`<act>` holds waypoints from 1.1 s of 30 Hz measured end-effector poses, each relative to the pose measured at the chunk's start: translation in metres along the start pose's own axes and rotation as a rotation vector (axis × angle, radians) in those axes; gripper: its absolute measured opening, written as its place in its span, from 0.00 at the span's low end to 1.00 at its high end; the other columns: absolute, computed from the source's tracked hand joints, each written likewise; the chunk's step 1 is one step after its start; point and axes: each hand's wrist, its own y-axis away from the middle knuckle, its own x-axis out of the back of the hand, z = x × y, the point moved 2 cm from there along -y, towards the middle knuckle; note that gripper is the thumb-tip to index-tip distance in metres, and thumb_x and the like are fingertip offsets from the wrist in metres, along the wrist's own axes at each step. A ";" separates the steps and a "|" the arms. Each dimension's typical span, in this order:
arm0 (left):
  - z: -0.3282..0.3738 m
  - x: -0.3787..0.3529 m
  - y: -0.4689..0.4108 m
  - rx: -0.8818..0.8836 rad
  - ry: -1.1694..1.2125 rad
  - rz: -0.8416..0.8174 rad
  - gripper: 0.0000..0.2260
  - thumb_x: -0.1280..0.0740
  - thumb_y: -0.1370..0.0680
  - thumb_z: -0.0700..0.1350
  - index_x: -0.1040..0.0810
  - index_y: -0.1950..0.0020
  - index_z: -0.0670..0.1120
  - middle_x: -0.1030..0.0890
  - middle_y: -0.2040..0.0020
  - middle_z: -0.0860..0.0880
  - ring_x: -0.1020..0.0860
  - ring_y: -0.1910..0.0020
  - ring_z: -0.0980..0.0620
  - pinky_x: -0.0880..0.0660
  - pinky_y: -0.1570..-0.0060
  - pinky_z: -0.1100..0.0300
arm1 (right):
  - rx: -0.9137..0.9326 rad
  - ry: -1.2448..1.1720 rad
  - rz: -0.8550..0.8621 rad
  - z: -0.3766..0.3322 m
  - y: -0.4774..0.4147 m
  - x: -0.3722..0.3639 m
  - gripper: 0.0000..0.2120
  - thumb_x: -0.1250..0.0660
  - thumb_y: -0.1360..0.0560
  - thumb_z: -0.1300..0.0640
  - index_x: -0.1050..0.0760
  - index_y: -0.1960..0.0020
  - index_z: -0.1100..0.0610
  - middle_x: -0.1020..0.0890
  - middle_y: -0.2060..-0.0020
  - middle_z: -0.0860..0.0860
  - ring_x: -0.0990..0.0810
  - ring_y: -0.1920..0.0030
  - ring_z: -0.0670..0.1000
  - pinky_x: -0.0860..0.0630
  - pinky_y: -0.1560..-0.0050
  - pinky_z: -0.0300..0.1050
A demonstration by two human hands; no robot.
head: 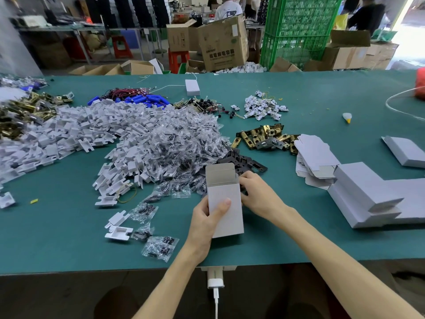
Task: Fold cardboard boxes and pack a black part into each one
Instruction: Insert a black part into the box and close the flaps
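Observation:
A small white cardboard box (226,203) stands open-topped above the green table, its top flap up. My left hand (207,219) grips its lower left side, thumb across the front face. My right hand (257,192) is at the box's right edge, fingers curled by the flap; whether they hold a black part is hidden. Behind the box lies a pile of flat black parts (243,161). Flat unfolded box blanks (315,157) lie to the right, beside folded white boxes (368,194).
A heap of white plastic inserts (92,132) and bagged screws (181,143) covers the left and middle of the table (69,226). Brass latches (264,137) lie behind the black parts. A glue bottle (347,117) sits far right. A charger (215,282) hangs at the front edge.

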 end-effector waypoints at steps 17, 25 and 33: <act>-0.001 0.002 0.000 0.015 -0.033 0.004 0.26 0.23 0.27 0.57 0.20 0.33 0.46 0.14 0.41 0.40 0.17 0.40 0.36 0.20 0.40 0.37 | -0.043 0.058 0.051 0.014 0.007 0.000 0.20 0.36 0.18 0.45 0.26 0.30 0.55 0.27 0.52 0.48 0.24 0.51 0.52 0.23 0.48 0.52; -0.004 0.004 -0.003 0.026 -0.003 0.037 0.22 0.26 0.23 0.52 0.20 0.33 0.43 0.15 0.40 0.40 0.17 0.40 0.36 0.23 0.37 0.32 | -0.105 -0.021 0.036 0.029 0.002 -0.001 0.22 0.31 0.20 0.47 0.25 0.29 0.52 0.30 0.46 0.51 0.28 0.40 0.54 0.27 0.39 0.51; -0.003 0.003 -0.002 0.016 -0.009 0.014 0.23 0.25 0.24 0.55 0.20 0.33 0.44 0.15 0.40 0.40 0.17 0.39 0.35 0.23 0.38 0.31 | -0.145 -0.092 0.042 0.032 -0.003 -0.005 0.21 0.23 0.26 0.49 0.25 0.38 0.55 0.27 0.44 0.53 0.33 0.40 0.53 0.32 0.40 0.46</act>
